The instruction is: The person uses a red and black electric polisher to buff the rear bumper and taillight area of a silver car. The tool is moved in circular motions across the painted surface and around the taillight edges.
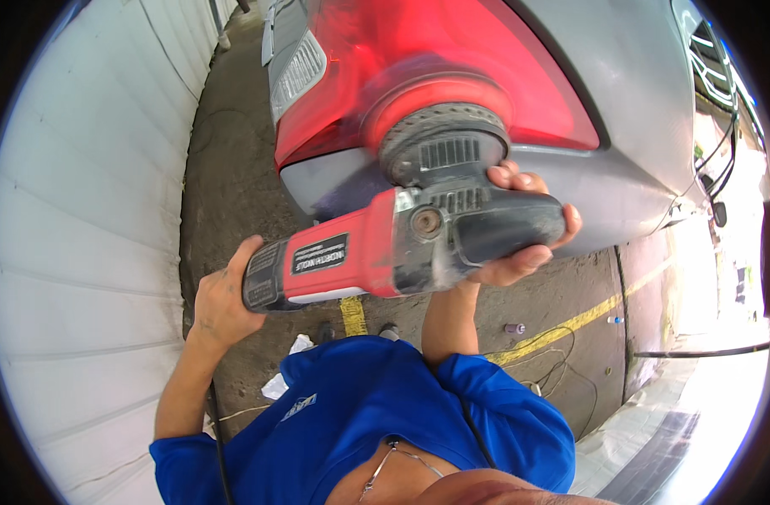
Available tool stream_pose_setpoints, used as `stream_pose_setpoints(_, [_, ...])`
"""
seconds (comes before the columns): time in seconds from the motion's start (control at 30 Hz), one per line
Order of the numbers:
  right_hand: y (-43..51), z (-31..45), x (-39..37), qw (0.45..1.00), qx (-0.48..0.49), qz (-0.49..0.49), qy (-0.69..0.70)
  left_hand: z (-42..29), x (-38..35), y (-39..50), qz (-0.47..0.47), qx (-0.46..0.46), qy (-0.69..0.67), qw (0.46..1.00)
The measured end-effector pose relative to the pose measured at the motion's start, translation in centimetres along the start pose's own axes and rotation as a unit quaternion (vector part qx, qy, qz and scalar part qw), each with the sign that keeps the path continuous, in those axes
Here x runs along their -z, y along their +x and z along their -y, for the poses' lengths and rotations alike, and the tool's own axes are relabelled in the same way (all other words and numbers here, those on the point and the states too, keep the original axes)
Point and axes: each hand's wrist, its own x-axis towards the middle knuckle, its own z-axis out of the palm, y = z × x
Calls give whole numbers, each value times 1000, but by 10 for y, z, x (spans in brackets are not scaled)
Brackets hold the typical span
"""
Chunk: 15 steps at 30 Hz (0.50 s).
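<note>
Both my hands hold a red and black corded polisher (340, 252). My left hand (229, 300) wraps the rear end of its body, at the left of the view. The fingers of my right hand (524, 233) close around the black front handle. The polisher's blurred round pad (438, 95) lies against the red tail light (549, 107) of a grey car. Just below the light is the car's grey body panel (587, 189). Where the pad meets the lens is partly hidden by the tool's head.
A white corrugated wall (94, 221) runs close along the left. Cables (565, 366) and a small bottle (515, 328) lie on the concrete floor at the right. A black cord (217, 429) hangs beside my body. White cloth or paper (275, 386) lies near my feet.
</note>
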Motion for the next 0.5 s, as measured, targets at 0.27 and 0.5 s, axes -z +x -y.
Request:
stream_pose_setpoints(0.27, [-10, -14, -32, 994, 9, 98, -52, 35, -8, -18, -47, -22, -29, 998])
stream_pose_setpoints(0.5, [-16, -4, -40, 992, -37, 117, -7, 16, -17, -55, -19, 58, -82, 995])
